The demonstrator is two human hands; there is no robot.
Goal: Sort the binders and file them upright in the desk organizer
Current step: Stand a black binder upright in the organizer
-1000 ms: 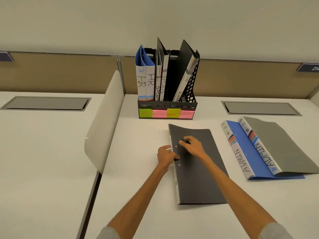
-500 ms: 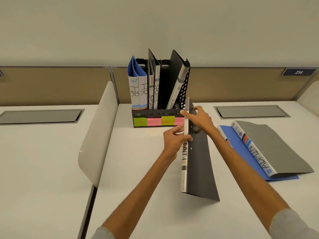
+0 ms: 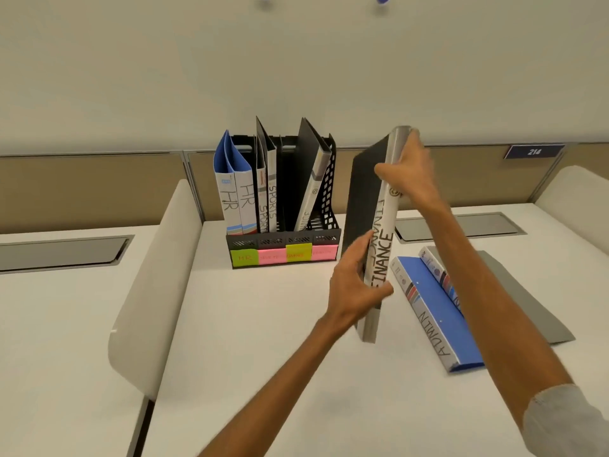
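Observation:
A black binder with a white spine marked FINANCE (image 3: 382, 239) is held upright in the air, right of the black desk organizer (image 3: 283, 240). My right hand (image 3: 407, 174) grips the spine near its top. My left hand (image 3: 354, 285) grips the spine's lower part. The organizer holds two blue HR binders (image 3: 235, 192), two SPORTS binders (image 3: 267, 189) and a leaning FINANCE binder (image 3: 313, 179). Coloured labels run along its front. A blue ADMIN binder (image 3: 435, 311) and a grey ADMIN binder (image 3: 514, 291) lie flat at the right.
A white curved divider (image 3: 155, 278) separates this desk from the one on the left. Grey cable hatches (image 3: 62, 252) sit in both desktops near the beige back panel. A number plate 214 (image 3: 534, 151) hangs on the panel at the right.
The FINANCE binder went from lying flat to standing on edge, and now it is lifted upright off the desk. Both hands rose with it. The view tilted up.

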